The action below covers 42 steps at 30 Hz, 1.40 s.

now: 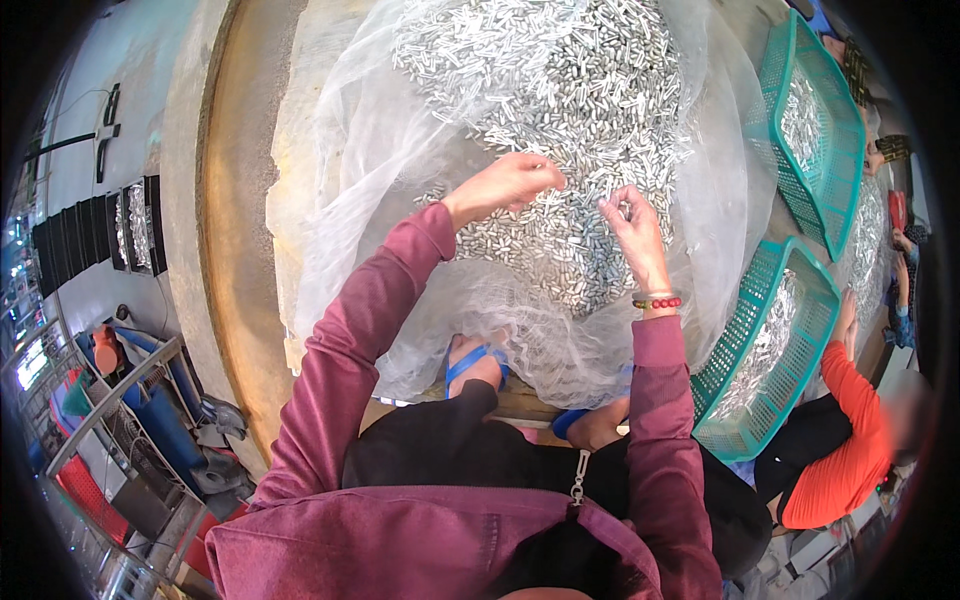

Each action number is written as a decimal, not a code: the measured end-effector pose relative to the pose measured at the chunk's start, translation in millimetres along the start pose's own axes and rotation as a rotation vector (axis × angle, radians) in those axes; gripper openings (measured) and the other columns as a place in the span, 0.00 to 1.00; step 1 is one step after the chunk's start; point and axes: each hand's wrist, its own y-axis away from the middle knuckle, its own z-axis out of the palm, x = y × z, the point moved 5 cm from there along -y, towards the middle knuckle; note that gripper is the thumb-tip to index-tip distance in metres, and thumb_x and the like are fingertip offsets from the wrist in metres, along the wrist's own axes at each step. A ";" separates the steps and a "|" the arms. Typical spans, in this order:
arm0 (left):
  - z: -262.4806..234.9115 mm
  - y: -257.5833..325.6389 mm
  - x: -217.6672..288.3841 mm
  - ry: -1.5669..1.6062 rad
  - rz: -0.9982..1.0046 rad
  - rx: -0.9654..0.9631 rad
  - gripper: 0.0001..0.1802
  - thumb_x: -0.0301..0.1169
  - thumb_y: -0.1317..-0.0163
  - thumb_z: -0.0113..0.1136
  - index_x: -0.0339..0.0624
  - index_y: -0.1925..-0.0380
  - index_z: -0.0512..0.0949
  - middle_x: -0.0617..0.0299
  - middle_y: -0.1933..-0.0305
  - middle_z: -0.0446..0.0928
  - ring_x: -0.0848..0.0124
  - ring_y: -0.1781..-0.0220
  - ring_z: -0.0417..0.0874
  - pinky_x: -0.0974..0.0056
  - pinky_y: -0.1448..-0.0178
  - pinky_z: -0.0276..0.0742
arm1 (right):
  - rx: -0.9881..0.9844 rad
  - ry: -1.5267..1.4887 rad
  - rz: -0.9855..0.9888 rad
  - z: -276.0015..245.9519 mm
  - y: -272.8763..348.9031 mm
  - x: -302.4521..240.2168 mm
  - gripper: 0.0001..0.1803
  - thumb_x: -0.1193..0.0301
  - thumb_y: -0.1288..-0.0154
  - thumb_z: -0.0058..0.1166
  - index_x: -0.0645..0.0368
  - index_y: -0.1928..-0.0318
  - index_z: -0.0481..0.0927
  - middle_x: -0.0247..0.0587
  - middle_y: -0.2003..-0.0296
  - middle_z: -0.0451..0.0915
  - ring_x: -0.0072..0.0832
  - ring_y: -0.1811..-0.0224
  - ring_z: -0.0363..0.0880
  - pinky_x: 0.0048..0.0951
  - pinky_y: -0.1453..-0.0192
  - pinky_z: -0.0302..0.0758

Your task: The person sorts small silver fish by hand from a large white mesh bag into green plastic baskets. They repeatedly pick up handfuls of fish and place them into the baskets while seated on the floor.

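Observation:
A big heap of small silvery metal pieces point(560, 90), short and rod-like, lies spread on a sheet of white netting point(380, 150). Over the near part of the heap is my left hand point(512, 186), its fingers bent and pressed together toward the right. My right hand point(637, 228) faces it from the right, thumb and fingertips closed in a pinch. Whatever sits between the fingertips of either hand is too small to make out. A gap separates the two hands, with loose pieces under them.
Two green plastic baskets point(718, 362) with silvery pieces stand at the right. Past them sits a person in an orange top point(838, 450), near more metal pieces. Netting bunches before my feet in blue sandals point(475, 365). A metal rack point(120, 400) with assorted items stands at the left.

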 end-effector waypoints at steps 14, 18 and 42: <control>-17.3 -11.9 3.6 -0.876 0.125 0.129 0.13 0.38 0.46 0.63 0.43 0.66 0.84 0.50 0.66 0.83 0.59 0.62 0.84 0.59 0.54 0.76 | -0.045 0.063 0.022 15.7 -9.3 3.3 0.13 0.60 0.33 0.52 0.57 0.59 0.75 0.43 0.79 0.77 0.37 0.78 0.76 0.34 0.78 0.68; -21.8 0.4 10.5 -0.714 0.140 0.093 0.13 0.36 0.44 0.60 0.39 0.63 0.80 0.60 0.69 0.81 0.69 0.67 0.80 0.64 0.60 0.75 | -0.050 0.592 -0.091 43.8 -14.3 -3.5 0.14 0.61 0.38 0.56 0.58 0.61 0.74 0.54 0.74 0.80 0.53 0.69 0.80 0.50 0.67 0.73; -9.2 6.6 -10.3 -1.105 0.031 0.199 0.15 0.41 0.47 0.62 0.39 0.71 0.82 0.47 0.72 0.81 0.53 0.65 0.84 0.54 0.59 0.77 | -0.325 0.670 -0.254 40.5 32.1 3.5 0.07 0.71 0.44 0.55 0.62 0.73 0.75 0.55 0.75 0.78 0.51 0.68 0.79 0.49 0.64 0.74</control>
